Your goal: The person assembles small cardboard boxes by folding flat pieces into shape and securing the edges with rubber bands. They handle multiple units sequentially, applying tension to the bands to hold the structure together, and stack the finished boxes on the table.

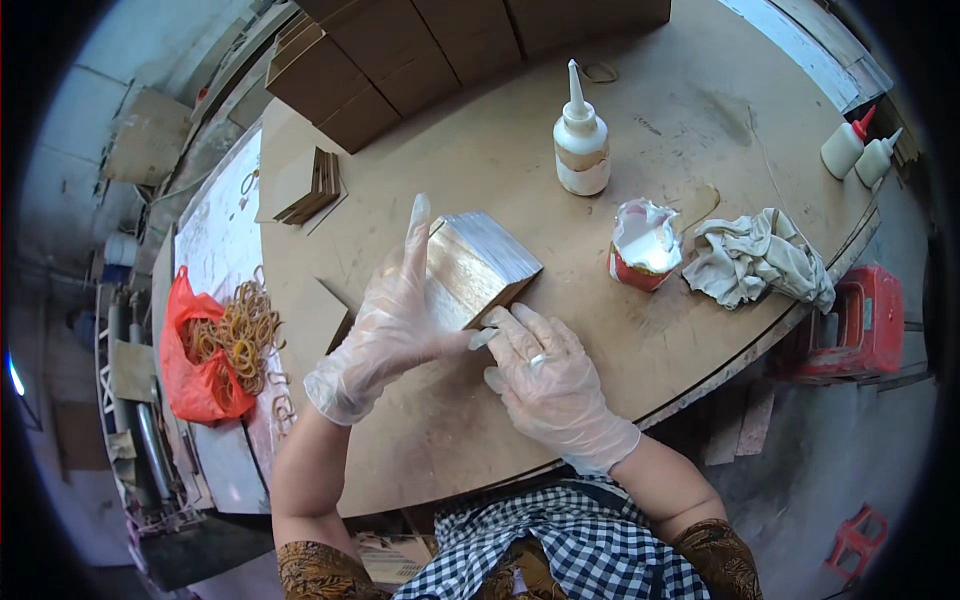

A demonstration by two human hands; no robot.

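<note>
A box-shaped wooden piece with a pale, silvery top and a darker brown side sits at the middle of the table. My left hand, in a clear plastic glove, lies along its left side with fingers stretched upward and thumb spread toward the near edge. At the near right corner is my right hand, gloved too, its fingers bent and close together. Whatever those fingertips may hold is hidden. Right of the box stands a torn red-and-white cup with white paste inside.
A white nozzle bottle stands beyond the cup, a crumpled cloth right of it. Brown boxes line the back; thin boards lie left. A red bag spills rubber bands. A red stool stands off the right edge.
</note>
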